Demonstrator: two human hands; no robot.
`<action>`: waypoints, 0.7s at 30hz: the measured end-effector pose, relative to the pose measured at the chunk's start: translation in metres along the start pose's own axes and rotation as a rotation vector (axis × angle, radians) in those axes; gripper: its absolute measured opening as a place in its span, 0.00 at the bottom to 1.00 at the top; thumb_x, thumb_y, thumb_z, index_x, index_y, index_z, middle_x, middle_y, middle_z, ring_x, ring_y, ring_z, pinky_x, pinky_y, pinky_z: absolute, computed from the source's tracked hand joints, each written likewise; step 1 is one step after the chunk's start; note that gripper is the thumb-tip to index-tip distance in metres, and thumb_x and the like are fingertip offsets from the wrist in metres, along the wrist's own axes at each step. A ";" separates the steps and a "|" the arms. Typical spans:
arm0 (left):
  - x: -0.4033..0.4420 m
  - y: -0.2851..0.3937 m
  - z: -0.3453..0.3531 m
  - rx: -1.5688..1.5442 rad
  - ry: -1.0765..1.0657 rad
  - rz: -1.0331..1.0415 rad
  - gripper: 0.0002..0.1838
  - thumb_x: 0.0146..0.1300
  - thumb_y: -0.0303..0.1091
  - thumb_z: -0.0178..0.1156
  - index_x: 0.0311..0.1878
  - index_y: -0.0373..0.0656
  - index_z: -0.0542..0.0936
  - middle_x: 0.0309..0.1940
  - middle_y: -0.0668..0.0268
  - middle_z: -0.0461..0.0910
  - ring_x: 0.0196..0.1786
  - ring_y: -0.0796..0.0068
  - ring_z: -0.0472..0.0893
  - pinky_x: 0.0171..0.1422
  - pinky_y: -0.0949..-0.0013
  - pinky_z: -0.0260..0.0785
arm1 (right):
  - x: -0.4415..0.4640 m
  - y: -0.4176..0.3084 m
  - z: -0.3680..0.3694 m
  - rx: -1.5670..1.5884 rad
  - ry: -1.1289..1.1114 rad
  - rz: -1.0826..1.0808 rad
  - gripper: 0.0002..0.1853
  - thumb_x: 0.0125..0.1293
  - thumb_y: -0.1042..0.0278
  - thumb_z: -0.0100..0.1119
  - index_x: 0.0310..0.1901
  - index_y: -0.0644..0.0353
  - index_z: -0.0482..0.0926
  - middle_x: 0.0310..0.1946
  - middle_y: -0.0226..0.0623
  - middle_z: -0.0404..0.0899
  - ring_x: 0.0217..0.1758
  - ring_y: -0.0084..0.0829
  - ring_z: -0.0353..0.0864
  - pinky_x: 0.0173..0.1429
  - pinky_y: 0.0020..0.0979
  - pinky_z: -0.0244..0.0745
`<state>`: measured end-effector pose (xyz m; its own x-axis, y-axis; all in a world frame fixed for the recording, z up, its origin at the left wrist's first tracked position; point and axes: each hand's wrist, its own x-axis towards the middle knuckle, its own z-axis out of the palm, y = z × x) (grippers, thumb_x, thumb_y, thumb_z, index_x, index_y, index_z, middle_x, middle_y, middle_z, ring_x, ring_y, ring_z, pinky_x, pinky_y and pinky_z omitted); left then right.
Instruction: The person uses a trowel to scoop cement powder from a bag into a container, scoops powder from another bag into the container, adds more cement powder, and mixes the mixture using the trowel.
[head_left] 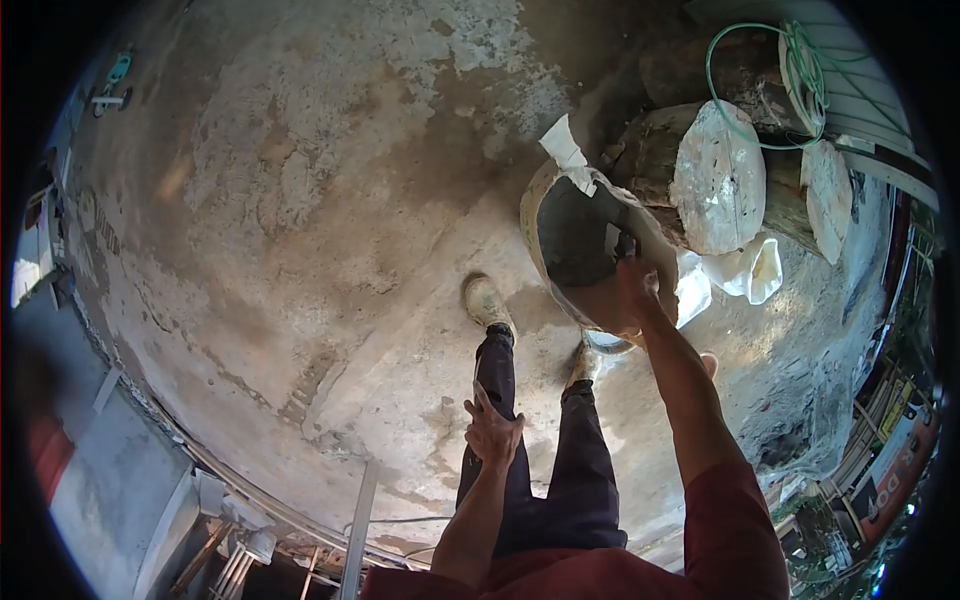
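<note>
My right hand [637, 287] reaches over the near rim of an open sack [535, 225] and is closed around the dark handle of a small trowel-like tool [613, 240]. The pale flat blade of that tool shows just above grey powder [575, 240] inside the sack. A torn paper flap [566, 145] sticks up from the sack's far edge. Under the near side, the rim of a white bucket [607, 343] partly shows beside my right boot. Against my left thigh rests my left hand [493, 432], empty, with its fingers apart.
Cut logs [718, 180] lie stacked just beyond the sack to the right. A coil of green hose or wire [805, 80] hangs over them. Crumpled white sacks [750, 270] lie on the concrete floor [300, 250]. A small teal scooter-like object [117, 75] stands far left.
</note>
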<state>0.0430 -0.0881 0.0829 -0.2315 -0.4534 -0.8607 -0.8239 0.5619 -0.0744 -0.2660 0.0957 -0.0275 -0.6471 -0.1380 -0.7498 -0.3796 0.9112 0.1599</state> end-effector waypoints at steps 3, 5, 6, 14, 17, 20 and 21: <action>0.006 0.003 -0.008 0.013 -0.019 0.002 0.63 0.49 0.54 0.75 0.81 0.53 0.44 0.69 0.42 0.65 0.48 0.41 0.85 0.52 0.49 0.79 | 0.008 0.000 0.032 0.122 0.108 0.013 0.07 0.64 0.74 0.56 0.41 0.62 0.83 0.41 0.49 0.85 0.48 0.47 0.87 0.49 0.47 0.84; 0.004 -0.001 -0.012 0.035 -0.049 0.005 0.63 0.50 0.54 0.75 0.81 0.53 0.44 0.69 0.43 0.65 0.47 0.41 0.85 0.52 0.49 0.80 | -0.004 -0.009 0.026 0.142 0.175 0.035 0.06 0.63 0.74 0.56 0.39 0.61 0.82 0.40 0.50 0.84 0.47 0.51 0.86 0.49 0.50 0.82; 0.006 0.000 -0.012 0.049 -0.056 0.007 0.62 0.50 0.55 0.75 0.81 0.52 0.45 0.69 0.43 0.65 0.47 0.41 0.85 0.51 0.50 0.80 | -0.005 -0.009 0.025 0.144 0.176 0.042 0.06 0.63 0.74 0.56 0.39 0.61 0.82 0.40 0.50 0.84 0.47 0.51 0.86 0.49 0.50 0.82; 0.016 0.000 -0.011 0.074 -0.048 0.050 0.60 0.50 0.57 0.73 0.80 0.49 0.49 0.63 0.47 0.69 0.44 0.45 0.85 0.49 0.51 0.80 | 0.005 -0.048 0.070 0.518 0.062 0.218 0.13 0.62 0.68 0.56 0.49 0.59 0.78 0.51 0.60 0.79 0.59 0.56 0.78 0.60 0.51 0.77; 0.017 -0.003 -0.004 0.131 -0.029 0.051 0.60 0.50 0.57 0.73 0.80 0.48 0.49 0.63 0.47 0.69 0.43 0.45 0.85 0.48 0.51 0.80 | 0.010 -0.042 0.081 0.749 -0.003 0.301 0.19 0.61 0.63 0.58 0.54 0.58 0.77 0.58 0.58 0.76 0.63 0.54 0.76 0.65 0.46 0.74; 0.018 -0.001 -0.006 0.120 -0.064 0.042 0.59 0.51 0.57 0.72 0.79 0.48 0.50 0.62 0.47 0.69 0.43 0.45 0.85 0.48 0.51 0.80 | -0.003 -0.036 0.084 0.792 0.091 0.255 0.28 0.58 0.58 0.60 0.60 0.56 0.75 0.59 0.52 0.77 0.64 0.51 0.76 0.68 0.42 0.72; 0.016 -0.002 -0.006 0.119 -0.080 0.035 0.58 0.51 0.58 0.72 0.79 0.48 0.50 0.62 0.47 0.69 0.43 0.44 0.85 0.49 0.50 0.79 | -0.001 -0.039 0.084 0.790 0.086 0.257 0.28 0.58 0.58 0.60 0.60 0.56 0.75 0.59 0.52 0.77 0.64 0.51 0.76 0.68 0.42 0.72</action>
<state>0.0374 -0.1008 0.0725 -0.2134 -0.3780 -0.9009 -0.7477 0.6567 -0.0985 -0.1951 0.0933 -0.0867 -0.7106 0.1117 -0.6947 0.3416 0.9179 -0.2019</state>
